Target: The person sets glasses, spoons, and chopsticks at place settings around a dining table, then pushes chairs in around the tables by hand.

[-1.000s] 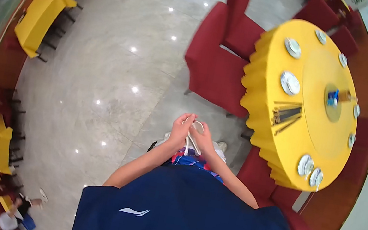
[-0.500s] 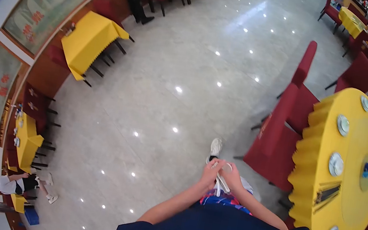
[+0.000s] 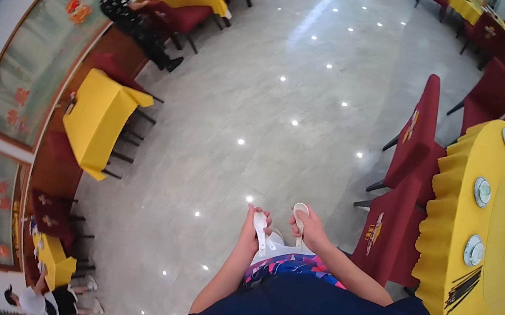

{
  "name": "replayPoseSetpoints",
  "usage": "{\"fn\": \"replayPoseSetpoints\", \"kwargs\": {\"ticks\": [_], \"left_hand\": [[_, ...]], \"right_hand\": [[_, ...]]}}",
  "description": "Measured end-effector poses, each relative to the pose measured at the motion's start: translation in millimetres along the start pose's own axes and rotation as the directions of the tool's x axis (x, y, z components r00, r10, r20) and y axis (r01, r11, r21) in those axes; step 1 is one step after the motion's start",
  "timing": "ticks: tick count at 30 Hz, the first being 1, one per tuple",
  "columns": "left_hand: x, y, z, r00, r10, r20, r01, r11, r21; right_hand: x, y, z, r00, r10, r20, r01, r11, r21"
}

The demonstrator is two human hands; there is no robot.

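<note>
My left hand [image 3: 249, 229] is closed around white soup spoons [image 3: 261, 226]. Their handles point down toward my lap, and I cannot tell exactly how many there are. A little to the right, my right hand [image 3: 314, 230] grips a single white soup spoon [image 3: 302, 210], its bowl upward and its handle hanging below the fingers. A small gap separates the two hands, both held in front of my body above patterned shorts [image 3: 287, 271].
At my right stands a round table with a yellow cloth [image 3: 440, 255], bearing stacked dishes [image 3: 474, 250] and dark chopsticks [image 3: 463, 286]. Red chairs [image 3: 391, 227] line its near side. More yellow-covered tables [image 3: 95, 118] and two people [image 3: 132, 20] [image 3: 38, 302] are along the left wall.
My hands, together before, have moved apart, with a spoon now separate in the right hand. The view has shifted, and the person at lower left appears lower.
</note>
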State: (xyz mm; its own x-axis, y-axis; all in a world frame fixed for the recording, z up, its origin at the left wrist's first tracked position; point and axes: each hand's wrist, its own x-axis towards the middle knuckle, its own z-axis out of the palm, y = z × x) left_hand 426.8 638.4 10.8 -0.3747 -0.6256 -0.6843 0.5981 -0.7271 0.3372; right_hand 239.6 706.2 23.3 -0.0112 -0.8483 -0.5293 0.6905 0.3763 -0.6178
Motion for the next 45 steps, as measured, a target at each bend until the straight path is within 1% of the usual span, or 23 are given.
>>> {"fn": "replayPoseSetpoints", "kwargs": {"ticks": [2, 4, 5, 6, 7, 8, 10, 12, 15, 18, 24, 26, 28, 31, 33, 34, 36, 37, 38, 40, 42, 44, 45], "left_hand": [[30, 11, 12, 0.998, -0.059, 0.0, 0.058, 0.996, 0.06], [66, 16, 17, 0.973, -0.212, 0.095, 0.196, 0.969, 0.153], [102, 29, 36, 0.947, -0.314, 0.066, 0.28, 0.908, 0.311], [118, 38, 48, 0.925, -0.369, 0.084, 0.316, 0.875, 0.367], [134, 50, 58, 0.906, -0.41, 0.105, 0.337, 0.848, 0.408], [153, 63, 73, 0.884, -0.45, 0.128, 0.351, 0.819, 0.453], [180, 92, 102, 0.844, -0.51, 0.165, 0.359, 0.767, 0.532], [200, 121, 130, 0.801, -0.563, 0.203, 0.352, 0.718, 0.6], [223, 155, 175, 0.774, -0.555, 0.305, 0.224, 0.691, 0.687], [253, 167, 194, 0.731, -0.611, 0.304, 0.222, 0.635, 0.74], [339, 179, 255, 0.587, -0.746, 0.314, 0.292, 0.557, 0.778], [377, 173, 286, 0.644, -0.7, 0.309, 0.239, 0.568, 0.788], [415, 165, 328, 0.656, -0.69, 0.305, 0.203, 0.551, 0.81], [464, 158, 398, 0.667, -0.674, 0.316, 0.144, 0.533, 0.834], [494, 152, 450, 0.748, -0.628, 0.214, 0.132, 0.458, 0.879], [511, 145, 477, 0.741, -0.64, 0.203, 0.118, 0.422, 0.899], [538, 141, 511, 0.7, -0.659, 0.274, 0.146, 0.508, 0.849], [544, 134, 535, 0.724, -0.641, 0.255, 0.131, 0.49, 0.862], [555, 120, 557, 0.712, -0.653, 0.258, 0.114, 0.47, 0.875], [581, 107, 591, 0.722, -0.658, 0.213, 0.121, 0.423, 0.898], [598, 88, 625, 0.682, -0.704, 0.198, 0.149, 0.399, 0.905], [621, 62, 656, 0.672, -0.72, 0.171, 0.24, 0.431, 0.87], [632, 48, 666, 0.659, -0.737, 0.148, 0.269, 0.415, 0.869]], "right_hand": [[26, -12, 1, 0.999, -0.006, -0.046, 0.01, 0.997, 0.079], [53, -16, 2, 0.995, -0.031, -0.098, 0.04, 0.995, 0.086], [83, -28, 8, 0.98, -0.071, -0.185, 0.095, 0.988, 0.12], [100, -37, 12, 0.979, -0.128, -0.16, 0.137, 0.989, 0.051], [114, -45, 17, 0.976, -0.174, -0.132, 0.173, 0.985, -0.016], [129, -57, 22, 0.965, -0.195, -0.175, 0.197, 0.98, -0.004], [147, -83, 33, 0.93, -0.251, -0.267, 0.235, 0.968, -0.09], [164, -113, 47, 0.904, -0.257, -0.341, 0.251, 0.966, -0.061], [195, -147, 53, 0.864, -0.272, -0.423, 0.307, 0.951, 0.016], [219, -163, 55, 0.78, -0.292, -0.554, 0.39, 0.918, 0.065], [249, -201, 36, 0.73, -0.251, -0.636, 0.429, 0.893, 0.14], [263, -215, 16, 0.701, -0.258, -0.665, 0.47, 0.868, 0.16], [270, -233, -11, 0.682, -0.259, -0.684, 0.5, 0.847, 0.179], [305, -271, -57, 0.644, -0.261, -0.719, 0.6, 0.756, 0.263], [331, -297, -99, 0.616, -0.171, -0.769, 0.611, 0.72, 0.329], [341, -319, -118, 0.606, -0.171, -0.777, 0.636, 0.69, 0.345], [364, -357, -151, 0.623, -0.26, -0.738, 0.677, 0.652, 0.342], [367, -383, -162, 0.632, -0.305, -0.713, 0.681, 0.657, 0.323], [369, -412, -177, 0.616, -0.317, -0.721, 0.704, 0.633, 0.323], [379, -463, -195, 0.549, -0.296, -0.782, 0.709, 0.66, 0.248], [380, -506, -210, 0.53, -0.258, -0.808, 0.716, 0.646, 0.263], [374, -539, -232, 0.473, -0.218, -0.853, 0.745, 0.616, 0.255], [371, -548, -239, 0.485, -0.221, -0.846, 0.739, 0.622, 0.261]]}}
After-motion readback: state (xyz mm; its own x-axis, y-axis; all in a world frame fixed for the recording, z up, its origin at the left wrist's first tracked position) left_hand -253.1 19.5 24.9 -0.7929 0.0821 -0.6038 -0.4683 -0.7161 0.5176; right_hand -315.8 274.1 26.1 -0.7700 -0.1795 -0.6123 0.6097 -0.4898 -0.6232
